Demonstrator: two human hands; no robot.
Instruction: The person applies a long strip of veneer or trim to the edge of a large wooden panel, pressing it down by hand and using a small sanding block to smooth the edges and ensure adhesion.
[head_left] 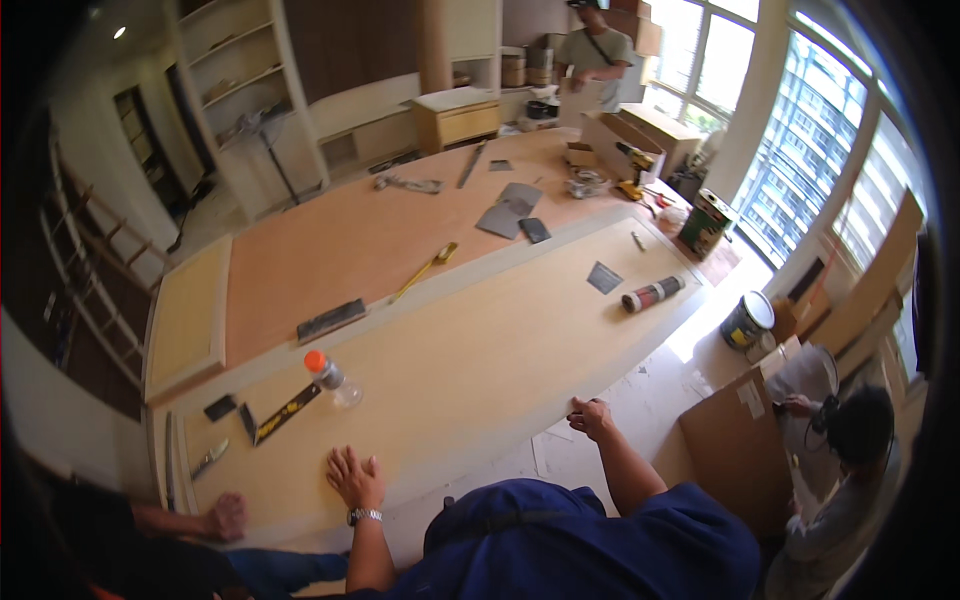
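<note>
A long pale wooden panel (470, 340) lies in front of me, on top of a larger reddish-brown board (330, 260). My left hand (355, 480) rests flat on the panel near its front edge, fingers spread, a metal watch on the wrist. Farther right, my right hand (592, 418) is closed at the panel's front edge. Something small and dark shows by its fingertips, too small to name. Beyond my left hand are a clear bottle with an orange cap (333, 378) and a black-and-yellow try square (285, 415).
A co-worker's closed hand (227, 516) is at the panel's left end, near a utility knife (210, 457). A patterned tube (653, 294), sandpaper (604, 277), a tape measure (440, 255) and a drill (633, 165) lie about. Another person crouches at right beside a cardboard box (735, 450); one stands far back.
</note>
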